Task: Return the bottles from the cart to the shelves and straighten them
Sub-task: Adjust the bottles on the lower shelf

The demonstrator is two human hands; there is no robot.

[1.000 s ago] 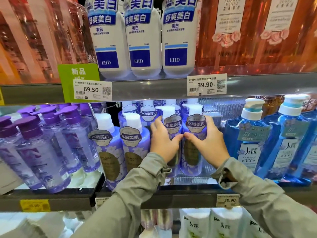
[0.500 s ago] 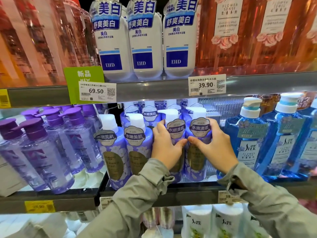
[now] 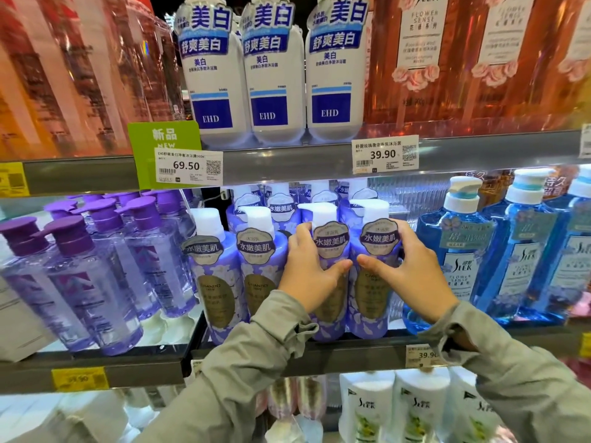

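Your left hand (image 3: 308, 276) grips the third lavender pump bottle (image 3: 331, 239) in the front row of the middle shelf (image 3: 351, 356), fingers curled round its left side and thumb across its front. Your right hand (image 3: 412, 276) grips the fourth lavender pump bottle (image 3: 377, 238) just beside it, fingers round its right side. Your thumbs point at each other, tips close but apart. Both bottles stand upright at the shelf's front edge, long axis vertical, neck tags facing you. The third bottle's white spout points left. Two matching bottles (image 3: 256, 266) stand to the left, and blue Slek bottles (image 3: 457, 270) to the right.
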